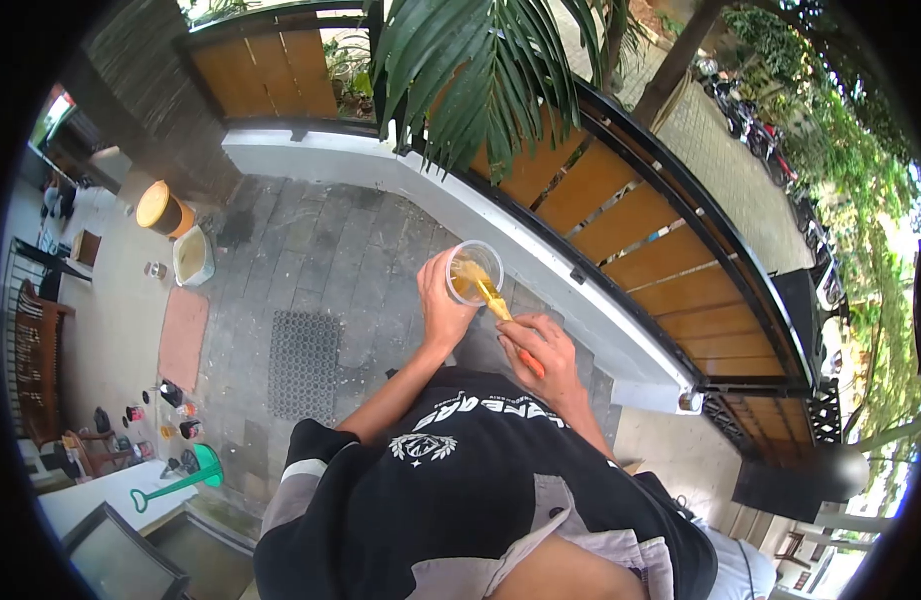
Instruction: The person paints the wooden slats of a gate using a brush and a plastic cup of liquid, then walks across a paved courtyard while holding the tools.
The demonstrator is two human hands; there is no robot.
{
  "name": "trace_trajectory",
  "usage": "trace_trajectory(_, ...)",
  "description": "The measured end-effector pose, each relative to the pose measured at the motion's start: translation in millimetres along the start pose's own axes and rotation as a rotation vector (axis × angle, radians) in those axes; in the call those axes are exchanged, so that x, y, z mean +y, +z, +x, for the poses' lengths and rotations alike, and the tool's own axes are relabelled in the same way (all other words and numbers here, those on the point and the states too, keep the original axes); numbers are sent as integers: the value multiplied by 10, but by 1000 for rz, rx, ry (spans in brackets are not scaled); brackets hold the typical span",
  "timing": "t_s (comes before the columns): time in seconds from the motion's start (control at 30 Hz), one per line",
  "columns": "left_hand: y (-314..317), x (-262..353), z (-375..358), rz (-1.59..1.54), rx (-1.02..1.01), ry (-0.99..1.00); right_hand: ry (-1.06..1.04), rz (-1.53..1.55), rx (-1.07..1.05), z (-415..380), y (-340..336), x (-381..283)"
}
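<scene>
Clear cup [496,260] as landmark. Left hand [447,305] wrapped round cup's near-left side, likely steadying it, mouth open upward. Right hand [544,350], near-right of cup, gripping brush [494,299] by orange handle; bristles inside cup, grip presumably staying clear of amber contents.

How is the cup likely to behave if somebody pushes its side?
The cup would probably flex, since its clear wall looks thin. A push might spill the amber liquid, because the top is open. It may tip easily without the left hand around it.
</scene>
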State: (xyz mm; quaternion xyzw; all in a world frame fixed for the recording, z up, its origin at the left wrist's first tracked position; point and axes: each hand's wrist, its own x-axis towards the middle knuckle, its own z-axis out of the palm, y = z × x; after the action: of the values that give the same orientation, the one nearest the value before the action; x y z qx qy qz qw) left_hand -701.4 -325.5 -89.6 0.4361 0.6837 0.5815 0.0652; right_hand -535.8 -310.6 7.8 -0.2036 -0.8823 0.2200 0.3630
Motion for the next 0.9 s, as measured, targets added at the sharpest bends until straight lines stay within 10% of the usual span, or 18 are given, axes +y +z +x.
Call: trace_trajectory(0.9,-1766,-1325,1057,319,623,-289,-437,367,-376,2176,2242,-107)
